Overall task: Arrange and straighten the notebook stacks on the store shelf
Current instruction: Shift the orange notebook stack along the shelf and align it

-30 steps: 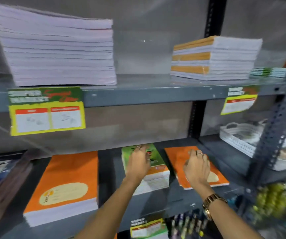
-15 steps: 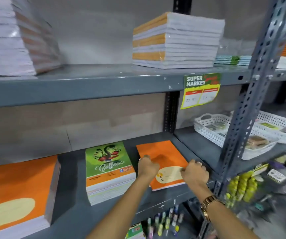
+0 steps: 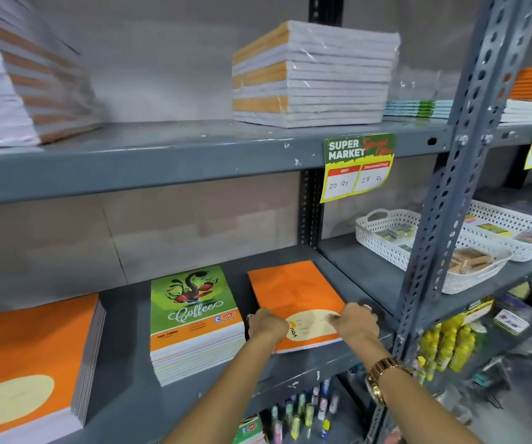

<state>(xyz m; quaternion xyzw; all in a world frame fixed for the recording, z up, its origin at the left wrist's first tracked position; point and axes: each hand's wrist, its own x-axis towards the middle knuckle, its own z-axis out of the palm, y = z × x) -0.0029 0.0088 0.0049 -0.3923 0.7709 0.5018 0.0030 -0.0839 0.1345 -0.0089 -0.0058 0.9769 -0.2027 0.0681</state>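
Nearest, at about 6 o'clock, both hands sit on the thin orange notebook stack (image 3: 293, 299) on the lower shelf (image 3: 130, 402). The left hand (image 3: 266, 323) is curled over its left front corner and the right hand (image 3: 356, 322) presses on its right front corner, fingers bent; how firmly either grips, I cannot tell. The step looks like squaring this stack, which lies skewed; next it wants a turn to sit parallel with the green Coffee stack (image 3: 194, 318) just beside at 9 o'clock. Farther off at 3 o'clock, a white basket (image 3: 383, 241) holds small packets, hard to identify; the wrapped stack (image 3: 316, 75) sits at 12 o'clock above
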